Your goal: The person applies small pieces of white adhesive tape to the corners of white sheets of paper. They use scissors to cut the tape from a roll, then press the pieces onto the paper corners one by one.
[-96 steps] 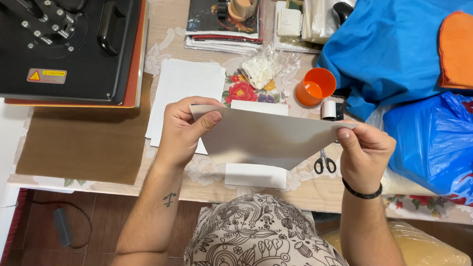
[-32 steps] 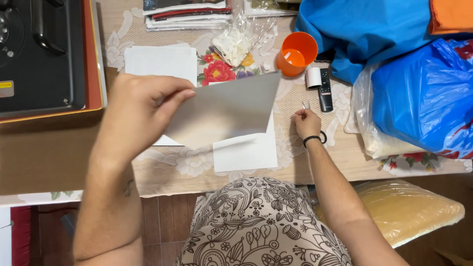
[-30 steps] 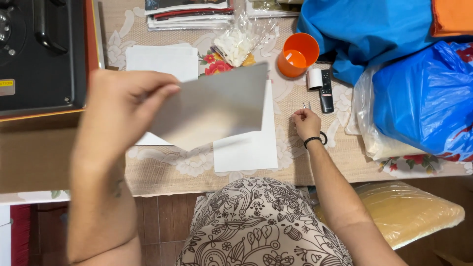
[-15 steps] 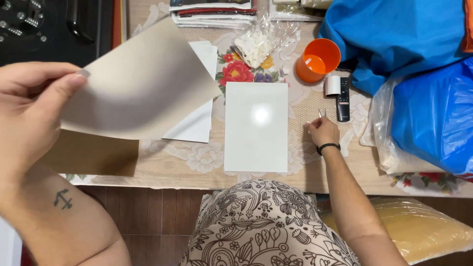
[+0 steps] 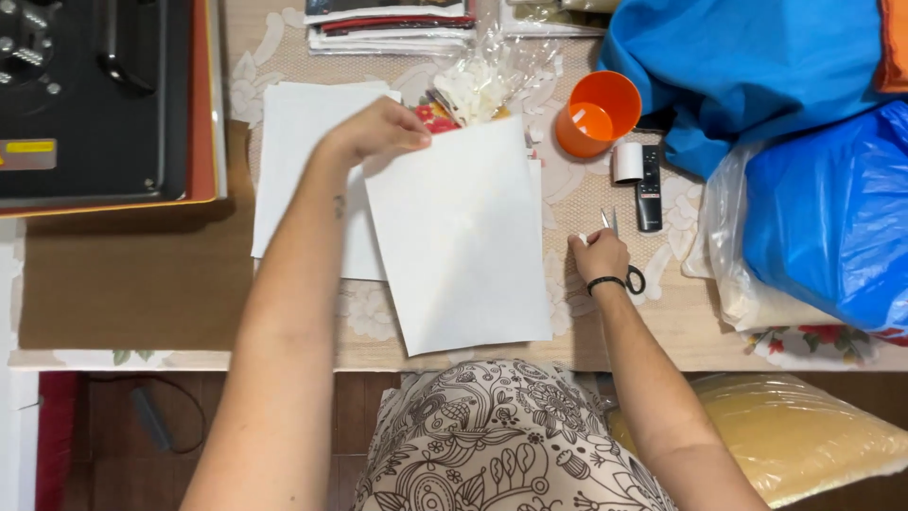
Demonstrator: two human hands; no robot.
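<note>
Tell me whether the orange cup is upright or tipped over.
Upright. The orange cup shows its round open mouth straight to the overhead camera, standing on the table. Contents: none visible.

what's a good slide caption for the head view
Left hand pinches a white rectangular paper sheet by its top corner; right hand rests on small metal scissors.

Both hands point(image 5: 378, 132) point(image 5: 598, 255) outstretched, fingers curled
</note>
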